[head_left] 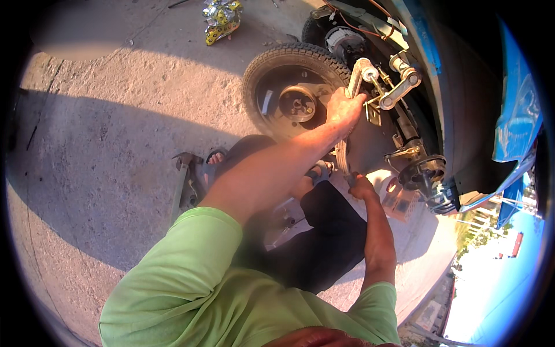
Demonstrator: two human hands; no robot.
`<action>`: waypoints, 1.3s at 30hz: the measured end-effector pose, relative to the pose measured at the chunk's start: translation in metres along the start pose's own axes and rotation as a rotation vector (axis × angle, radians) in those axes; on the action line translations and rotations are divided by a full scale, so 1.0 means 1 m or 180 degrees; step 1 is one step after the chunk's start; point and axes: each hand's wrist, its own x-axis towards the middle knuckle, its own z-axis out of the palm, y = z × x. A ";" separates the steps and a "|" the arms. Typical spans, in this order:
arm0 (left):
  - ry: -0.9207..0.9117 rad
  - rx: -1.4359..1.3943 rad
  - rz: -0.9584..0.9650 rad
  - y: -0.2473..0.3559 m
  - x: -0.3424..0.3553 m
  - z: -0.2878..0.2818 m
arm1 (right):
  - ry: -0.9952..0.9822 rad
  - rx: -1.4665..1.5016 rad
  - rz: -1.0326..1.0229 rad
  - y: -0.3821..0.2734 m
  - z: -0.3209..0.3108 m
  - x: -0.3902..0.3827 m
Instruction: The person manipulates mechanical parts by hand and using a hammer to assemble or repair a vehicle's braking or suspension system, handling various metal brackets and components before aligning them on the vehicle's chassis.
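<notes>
My left hand (345, 109) is closed round a rusty metal bar near its upper end, which bends into an eye with a white bushing (370, 74). The bar looks like a leaf spring (341, 155); its stacked strips show below my left wrist and run down toward my right hand. Lower down, my right hand (362, 187) is closed at the spring's lower part, its fingertips partly hidden. Just right of the eye, a metal shackle link (400, 89) with bolts hangs beside the vehicle's underside. Thin metal rods stick out close to my left fingers.
A wheel with a tyre (263, 72) lies flat beyond my left arm. The axle (408, 124) and a hub (425, 172) are at the right, under the blue bodywork (514, 124). A metal tool or stand (188, 179) sits by my foot; a yellow-silver packet (222, 22) lies far off.
</notes>
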 end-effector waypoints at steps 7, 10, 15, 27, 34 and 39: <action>-0.0143 -0.0149 0.0040 -0.007 0.001 0.006 | -0.0112 0.0027 -0.0023 0.003 0.004 0.001; -0.0243 -0.0178 0.0096 -0.008 -0.002 0.004 | -0.0179 0.0032 -0.0012 0.000 0.000 -0.001; -0.0207 -0.0227 0.0219 -0.004 -0.015 -0.003 | -0.0257 -0.0012 -0.0032 -0.004 -0.002 -0.003; -0.0590 -0.0456 0.0003 0.004 -0.040 -0.014 | -0.0875 0.0572 -0.0071 -0.014 -0.002 -0.007; -0.0741 -0.0350 -0.0098 0.019 -0.052 -0.023 | -0.0889 0.0751 -0.0213 -0.013 -0.003 -0.004; -0.0701 -0.0422 -0.0018 0.011 -0.047 -0.019 | -0.0358 0.1521 -0.0833 -0.017 -0.020 -0.017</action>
